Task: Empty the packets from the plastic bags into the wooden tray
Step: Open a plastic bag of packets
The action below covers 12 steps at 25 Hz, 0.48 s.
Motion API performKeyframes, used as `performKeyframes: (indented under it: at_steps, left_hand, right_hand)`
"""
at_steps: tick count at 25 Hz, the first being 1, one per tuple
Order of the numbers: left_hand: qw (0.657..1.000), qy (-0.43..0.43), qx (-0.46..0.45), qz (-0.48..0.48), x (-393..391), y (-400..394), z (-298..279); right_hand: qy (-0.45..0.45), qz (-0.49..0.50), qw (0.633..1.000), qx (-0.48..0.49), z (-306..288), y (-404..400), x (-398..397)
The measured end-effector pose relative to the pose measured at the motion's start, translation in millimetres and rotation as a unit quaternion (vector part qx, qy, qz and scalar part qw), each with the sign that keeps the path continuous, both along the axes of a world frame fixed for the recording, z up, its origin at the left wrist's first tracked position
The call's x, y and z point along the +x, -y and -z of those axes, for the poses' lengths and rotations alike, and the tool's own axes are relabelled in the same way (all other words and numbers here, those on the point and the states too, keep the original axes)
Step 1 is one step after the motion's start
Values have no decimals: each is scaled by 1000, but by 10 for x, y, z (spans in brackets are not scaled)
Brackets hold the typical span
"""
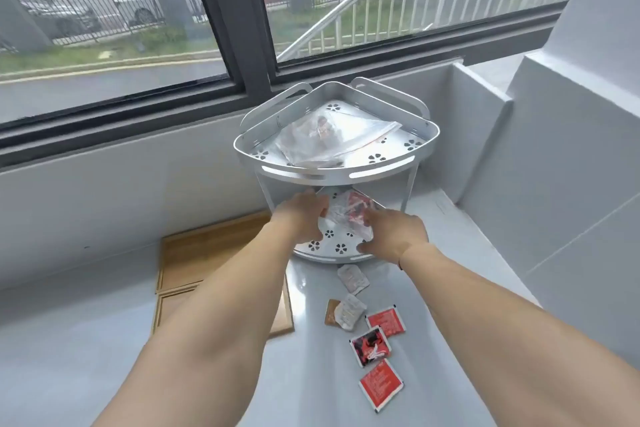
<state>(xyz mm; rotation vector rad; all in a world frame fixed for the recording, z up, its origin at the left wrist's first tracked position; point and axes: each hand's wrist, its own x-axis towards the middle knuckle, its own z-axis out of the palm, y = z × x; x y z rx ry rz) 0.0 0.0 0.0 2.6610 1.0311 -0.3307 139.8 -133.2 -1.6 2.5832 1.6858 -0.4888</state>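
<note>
Packets in a crinkled clear plastic bag [348, 217], gripped by both hands on the rack's lower shelf.

Left hand [301, 217] and right hand [393, 232] pinch it; wooden tray [194, 253] lies left on the glossy grey sill [86, 340]; loose red packets [379, 354] nearby.

no legible text anywhere; faint white print on the red packets [382, 384] on the ledge, too blurred to read.
</note>
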Motion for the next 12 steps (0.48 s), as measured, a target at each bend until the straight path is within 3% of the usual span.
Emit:
performKeyframes:
  at_steps: [4, 12]
  left_hand:
    - [996, 14, 82, 14, 138, -62, 142]
    - [991, 82, 95, 42, 180, -103, 382]
  right_hand:
    - [10, -1, 1000, 21, 227, -176, 0]
    - [41, -9, 996, 76, 372, -239, 30]
